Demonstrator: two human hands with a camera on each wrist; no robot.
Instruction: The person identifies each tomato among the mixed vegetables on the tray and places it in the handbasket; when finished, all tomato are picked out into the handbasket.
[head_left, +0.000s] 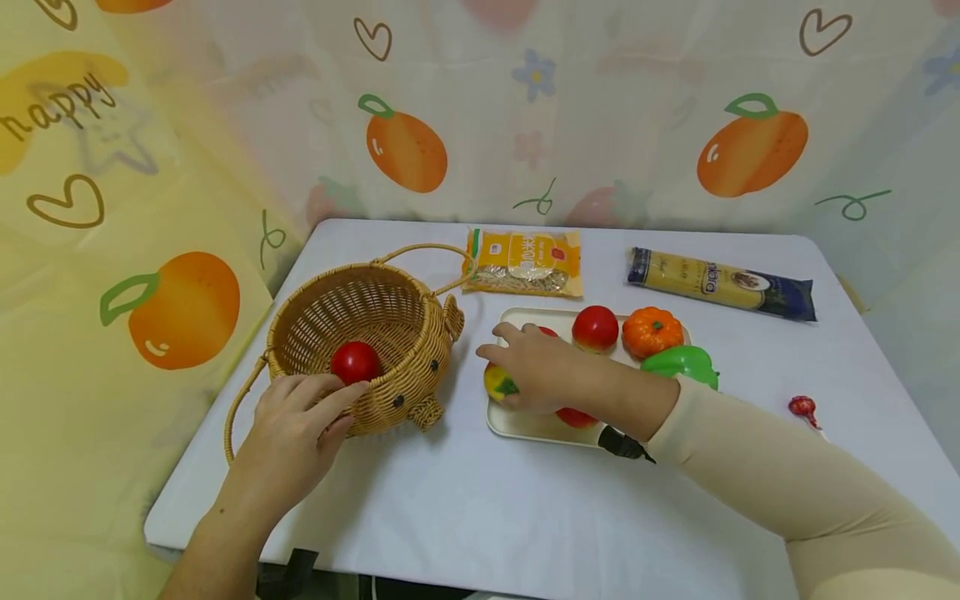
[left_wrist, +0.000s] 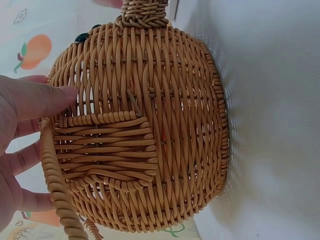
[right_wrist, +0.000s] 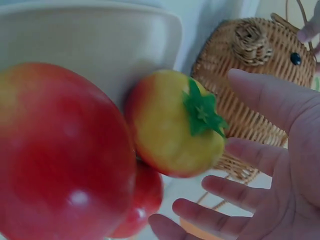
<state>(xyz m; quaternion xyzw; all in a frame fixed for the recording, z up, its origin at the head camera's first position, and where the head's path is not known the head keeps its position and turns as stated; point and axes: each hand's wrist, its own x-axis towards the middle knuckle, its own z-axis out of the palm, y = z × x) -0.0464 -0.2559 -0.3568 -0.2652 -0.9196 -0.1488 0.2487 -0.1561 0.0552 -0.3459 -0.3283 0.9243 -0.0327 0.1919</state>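
Observation:
My left hand (head_left: pixel 296 425) holds the near rim of a wicker basket (head_left: pixel 408 379) with an animal face. In the left wrist view, the thumb (left_wrist: pixel 62 97) lies on the basket's outer wall and the other fingers are behind the rim. A red ball-shaped fruit (head_left: pixel 356 362) is inside the basket. Over the left end of a cream tray (head_left: pixel 517 427), my right hand (head_left: pixel 543 367) is spread beside a yellow-and-red fruit with a green star-shaped leaf (right_wrist: pixel 175 125). The right wrist view shows nothing in its grasp. A large red fruit (right_wrist: pixel 65 155) and a smaller red one (right_wrist: pixel 142 205) lie close by.
The tray also bears a red fruit (head_left: pixel 596 328), an orange pumpkin (head_left: pixel 652 332) and a green pepper (head_left: pixel 682 364). Behind are a yellow food packet (head_left: pixel 525 264) and a long blue-and-gold packet (head_left: pixel 720 283). A red lollipop (head_left: pixel 803 407) lies to the right.

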